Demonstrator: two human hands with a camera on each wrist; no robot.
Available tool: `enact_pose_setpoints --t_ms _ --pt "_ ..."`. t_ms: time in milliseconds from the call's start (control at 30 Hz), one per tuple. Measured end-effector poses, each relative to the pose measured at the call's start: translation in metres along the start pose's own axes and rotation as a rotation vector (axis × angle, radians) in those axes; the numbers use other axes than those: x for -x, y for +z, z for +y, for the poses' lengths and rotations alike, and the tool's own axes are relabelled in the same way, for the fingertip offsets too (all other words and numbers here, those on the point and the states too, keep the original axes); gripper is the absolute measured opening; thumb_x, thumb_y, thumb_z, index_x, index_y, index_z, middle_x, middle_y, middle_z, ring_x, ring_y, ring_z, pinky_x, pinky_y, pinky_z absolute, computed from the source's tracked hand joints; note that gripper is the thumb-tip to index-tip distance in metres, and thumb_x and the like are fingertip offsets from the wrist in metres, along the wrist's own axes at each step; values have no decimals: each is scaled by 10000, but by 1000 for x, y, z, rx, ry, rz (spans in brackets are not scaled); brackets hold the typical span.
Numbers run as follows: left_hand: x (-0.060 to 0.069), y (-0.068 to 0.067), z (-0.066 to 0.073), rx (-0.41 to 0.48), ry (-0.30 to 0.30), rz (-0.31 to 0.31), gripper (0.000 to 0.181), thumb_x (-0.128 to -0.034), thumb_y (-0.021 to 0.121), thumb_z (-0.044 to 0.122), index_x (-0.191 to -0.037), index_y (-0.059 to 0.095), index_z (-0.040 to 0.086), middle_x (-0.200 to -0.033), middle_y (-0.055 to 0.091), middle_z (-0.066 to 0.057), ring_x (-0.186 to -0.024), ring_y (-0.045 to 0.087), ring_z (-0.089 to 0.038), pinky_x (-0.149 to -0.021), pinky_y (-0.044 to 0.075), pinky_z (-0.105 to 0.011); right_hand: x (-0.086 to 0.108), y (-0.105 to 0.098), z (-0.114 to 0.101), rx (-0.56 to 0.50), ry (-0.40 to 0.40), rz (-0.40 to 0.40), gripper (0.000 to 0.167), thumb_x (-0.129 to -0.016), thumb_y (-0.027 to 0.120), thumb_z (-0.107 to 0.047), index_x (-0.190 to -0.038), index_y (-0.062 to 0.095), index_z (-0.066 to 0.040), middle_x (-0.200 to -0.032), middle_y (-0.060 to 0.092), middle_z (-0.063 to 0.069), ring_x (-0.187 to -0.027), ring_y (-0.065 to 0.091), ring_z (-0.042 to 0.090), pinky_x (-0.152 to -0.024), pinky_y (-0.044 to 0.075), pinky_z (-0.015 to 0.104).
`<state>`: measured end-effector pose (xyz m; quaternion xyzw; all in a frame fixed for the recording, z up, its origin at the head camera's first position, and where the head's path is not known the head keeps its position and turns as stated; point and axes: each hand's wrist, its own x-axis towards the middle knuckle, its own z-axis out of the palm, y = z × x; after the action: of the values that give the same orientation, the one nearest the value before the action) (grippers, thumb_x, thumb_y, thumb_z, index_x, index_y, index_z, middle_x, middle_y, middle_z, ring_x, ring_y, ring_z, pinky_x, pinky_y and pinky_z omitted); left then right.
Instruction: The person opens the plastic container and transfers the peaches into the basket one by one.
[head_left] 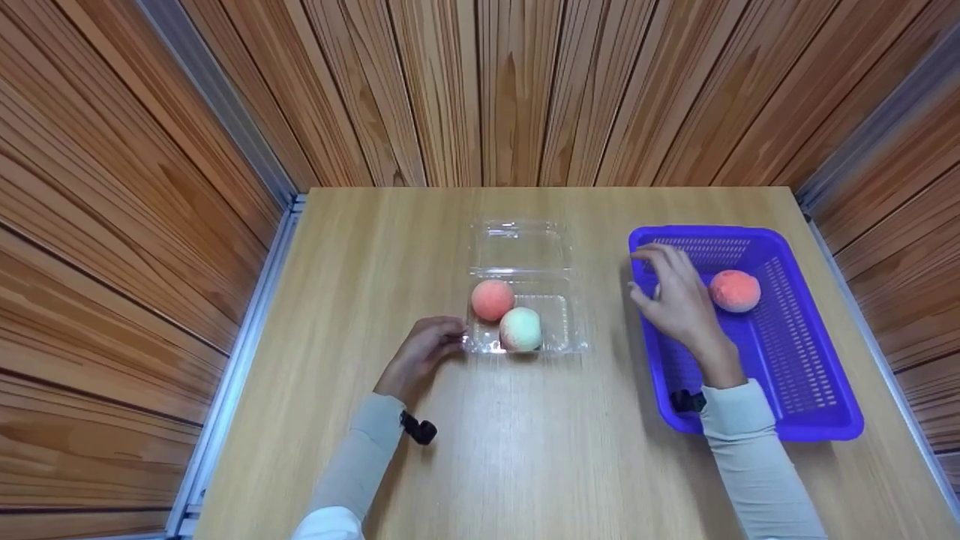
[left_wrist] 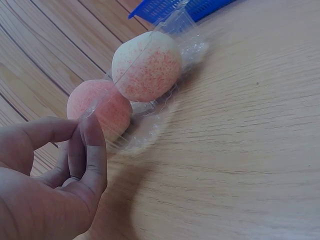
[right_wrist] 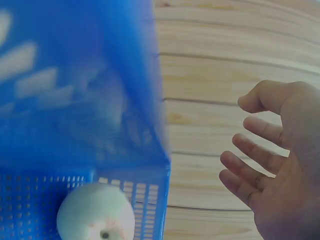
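Observation:
A clear plastic clamshell box (head_left: 566,322) lies with its lid laid back. Inside it are a pink peach (head_left: 493,300) and a pale peach (head_left: 520,329), side by side. My left hand (head_left: 424,351) pinches the box's left front edge between thumb and fingers, as the left wrist view shows. Over the left side of the purple basket (head_left: 825,430) is my right hand (head_left: 679,304), its fingers spread and holding nothing. One more peach (head_left: 735,291) sits in the basket, to the right of that hand; the right wrist view shows a pale peach (right_wrist: 96,212) there.
The basket stands at the right side of the wooden table (head_left: 525,465), its raised rim facing the box. Wood-panelled walls (head_left: 517,90) rise behind and at both sides of the table.

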<state>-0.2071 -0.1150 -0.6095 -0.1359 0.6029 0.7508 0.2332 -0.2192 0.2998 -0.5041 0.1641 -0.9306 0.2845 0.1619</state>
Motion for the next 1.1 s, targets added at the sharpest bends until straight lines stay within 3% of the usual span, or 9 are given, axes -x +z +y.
enact_pose_setpoints --t_ms 267,433,600,1100 --pt "2 1 2 9 -1 -5 305 -1020 659 69 -1277 674 -94 -1007 721 -69 -950 694 -236 -980 611 -396 -3 7 -21 -5 -62 -41 491 -868 799 -71 -1330 645 -13 -1401 618 167 -1262 559 395 -1046 472 541" --pt "-1 2 1 13 26 -5 251 -1017 635 34 -1210 675 -121 -983 708 -77 -897 701 -203 -923 628 -375 -8 7 -33 -19 -124 -63 484 -875 800 -89 -1326 644 -9 -1390 620 175 -1248 556 397 -1083 443 534" --pt "-1 3 1 18 17 0 229 -1024 623 30 -1197 689 -104 -981 704 -66 -890 691 -194 -918 626 -367 -12 10 -44 4 -159 -98 489 -893 800 -131 -1345 640 -34 -1380 625 163 -1237 561 379 -1069 464 533" --pt "0 3 2 22 27 -4 187 -1015 618 8 -1147 703 -94 -965 694 -65 -874 688 -184 -909 618 -367 -20 20 -66 16 -195 -188 531 -908 804 -211 -1389 625 -77 -1414 610 137 -1328 552 360 -1157 449 531"
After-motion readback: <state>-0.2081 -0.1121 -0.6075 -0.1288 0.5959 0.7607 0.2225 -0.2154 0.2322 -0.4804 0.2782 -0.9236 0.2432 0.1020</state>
